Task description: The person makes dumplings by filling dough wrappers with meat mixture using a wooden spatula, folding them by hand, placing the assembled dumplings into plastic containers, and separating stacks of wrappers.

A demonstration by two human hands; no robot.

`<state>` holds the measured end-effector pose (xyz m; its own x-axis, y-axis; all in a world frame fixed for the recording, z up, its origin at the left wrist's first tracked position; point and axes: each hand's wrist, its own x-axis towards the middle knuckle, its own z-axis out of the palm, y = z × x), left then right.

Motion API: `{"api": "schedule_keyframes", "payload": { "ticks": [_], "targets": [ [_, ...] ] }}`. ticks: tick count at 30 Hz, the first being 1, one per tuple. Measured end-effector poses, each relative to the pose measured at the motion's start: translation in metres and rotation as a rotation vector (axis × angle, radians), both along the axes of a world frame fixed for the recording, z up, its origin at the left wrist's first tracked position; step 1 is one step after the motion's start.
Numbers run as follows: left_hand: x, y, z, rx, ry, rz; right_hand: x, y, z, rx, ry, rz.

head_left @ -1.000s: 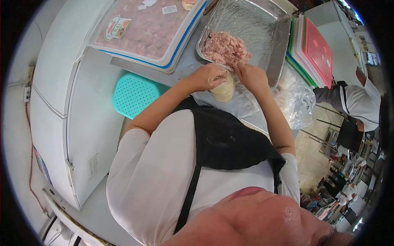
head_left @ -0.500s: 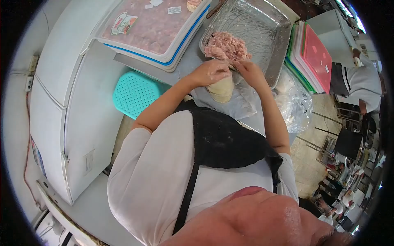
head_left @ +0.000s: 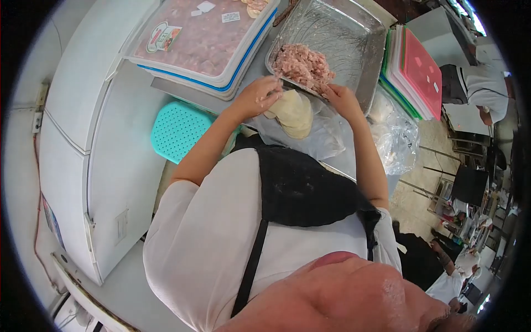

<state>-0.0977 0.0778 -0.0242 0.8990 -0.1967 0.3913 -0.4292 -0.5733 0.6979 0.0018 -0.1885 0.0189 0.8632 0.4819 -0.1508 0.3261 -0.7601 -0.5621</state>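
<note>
A stack of pale, round dough wrappers (head_left: 296, 116) lies on clear plastic in front of me. My left hand (head_left: 259, 98) is at the stack's left edge, fingers curved and thumb apart, with bits of meat stuck to the skin. My right hand (head_left: 343, 100) is closed at the near edge of the raw ground meat (head_left: 303, 65); whatever its fingertips hold is too small to make out. The pink meat is heaped in the near left corner of a metal tray (head_left: 351, 47) whose bottom is smeared.
Lidded plastic containers of meat (head_left: 199, 50) stand at the left, with labels on top. A turquoise perforated stool (head_left: 180, 130) is below them. Coloured cutting boards (head_left: 417, 72) and a clear plastic bag (head_left: 395, 138) lie at the right. Another person (head_left: 484, 91) stands farther right.
My hands were together over the top of the wrappers and have drawn apart. The left moved left, and the right moved slightly right to the meat. More of the wrapper stack shows.
</note>
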Motion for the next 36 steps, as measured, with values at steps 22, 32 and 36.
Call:
{"api": "schedule_keyframes", "payload": {
  "ticks": [22,32,36],
  "targets": [
    [0.010,-0.056,0.030,-1.878,0.730,-0.244,-0.018,0.001,0.017,0.900,0.525,-0.281],
    [0.046,-0.080,0.056,-1.704,0.468,-0.105,-0.034,0.006,0.036,1.029,0.408,-0.367],
    [0.062,-0.080,0.091,-1.927,0.471,-0.199,-0.031,0.008,0.017,0.799,0.173,-0.248]
  ]
}}
